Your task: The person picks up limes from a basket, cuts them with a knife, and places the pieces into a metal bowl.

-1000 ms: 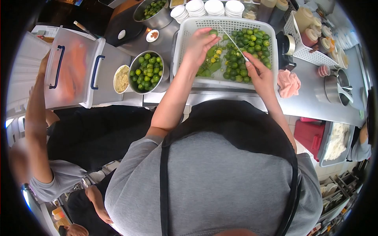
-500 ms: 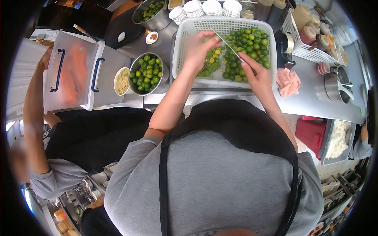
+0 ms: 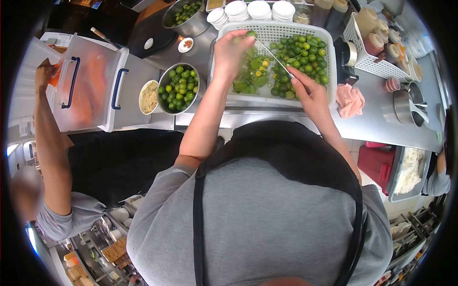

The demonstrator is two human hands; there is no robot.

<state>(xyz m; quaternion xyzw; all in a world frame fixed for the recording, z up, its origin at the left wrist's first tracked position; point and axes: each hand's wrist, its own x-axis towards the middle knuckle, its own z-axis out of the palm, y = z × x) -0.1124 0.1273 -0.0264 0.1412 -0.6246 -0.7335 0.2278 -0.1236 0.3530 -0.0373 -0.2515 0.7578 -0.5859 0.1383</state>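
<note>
My left hand [image 3: 230, 53] is closed on a green lime [image 3: 252, 34] at its fingertips, over the far left part of a white perforated basket [image 3: 327, 97]. My right hand [image 3: 310, 89] grips a knife [image 3: 274, 57] with a thin blade slanting up and left, its tip right at the lime. Below the blade, the basket holds a heap of whole limes [image 3: 305, 59] on the right. Green leaves and trimmings [image 3: 250, 83] with several yellow cut pieces [image 3: 260, 71] lie at the left, under my left hand.
Left of the basket stand a steel pot of limes [image 3: 202, 90] and a bowl of pale crumbly food [image 3: 149, 97]. A pink cloth [image 3: 349, 100] lies at its right. Stacked white dishes [image 3: 260, 10] line the back. At far left, a co-worker's hand [image 3: 44, 74] reaches beside a lidded bin [image 3: 138, 76].
My left hand has moved up and left, and a lime now shows at its fingertips. The knife's tip has shifted up slightly. The co-worker's hand now shows by orange food at the bin.
</note>
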